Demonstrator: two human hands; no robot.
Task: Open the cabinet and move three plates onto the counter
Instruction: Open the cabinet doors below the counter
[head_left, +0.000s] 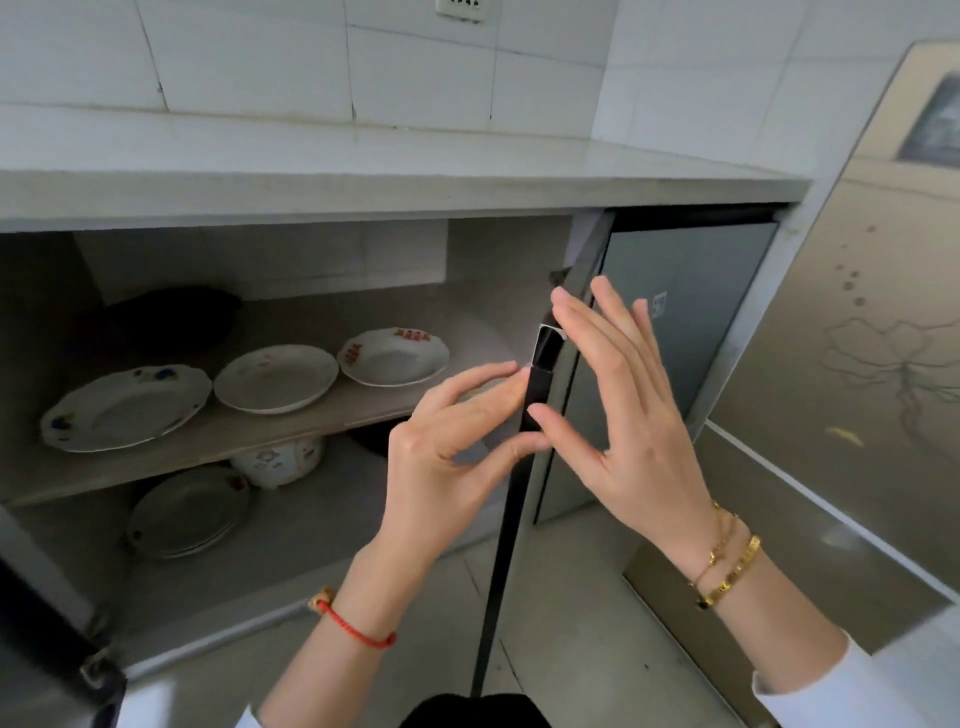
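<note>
The cabinet under the white counter (395, 161) stands open. Its right door (506, 519) swings out toward me, edge-on. My left hand (457, 447) touches the door's dark edge with its fingertips, fingers loosely curled. My right hand (623, 410) is flat against the door's outer face, fingers spread. On the upper shelf (218, 441) lie three white plates side by side: a flower-patterned plate (124, 408) at left, a plain plate (275, 378) in the middle, a red-marked plate (393, 356) at right.
A dark pan (171, 317) sits behind the plates. On the cabinet floor lie a small stack of plates (187, 512) and a patterned bowl (278, 460). The left door (57, 639) hangs open at lower left. A grey appliance (685, 332) and a tall beige panel (852, 364) stand right.
</note>
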